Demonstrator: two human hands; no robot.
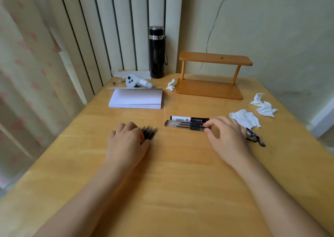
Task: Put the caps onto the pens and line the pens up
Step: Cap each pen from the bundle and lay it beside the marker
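Head cam had you looking down at the wooden table (180,173) with both bare forearms stretched out over it; your left hand (126,143) was lying palm-down on a small bunch of dark caps (149,133), fingers curled over them so only their pointy ends poked out to the right, and honestly I couldn't tell if you were actually pinching any or just covering them; your right hand (226,137) was over at the right-hand ends of the pens (186,124), thumb and forefinger closed in to a narrow gap right at the nearest pen's dark grip section, touching it or as good as, a bit blurry there; the pens were three lying side by side across the table, just right of centre, two clear-barrelled ones nearer you and a white-and-black one behind them, all pretty much parallel and touching; a couple more black clip-looking bits (254,136) sat just past your right wrist, too smeared to say what exactly; further back there was a stack of white paper (135,99), a white controller (137,81), a black flask (156,52) standing upright against the wall, a little wooden shelf (209,78), and crumpled tissues (253,114) off to the right.
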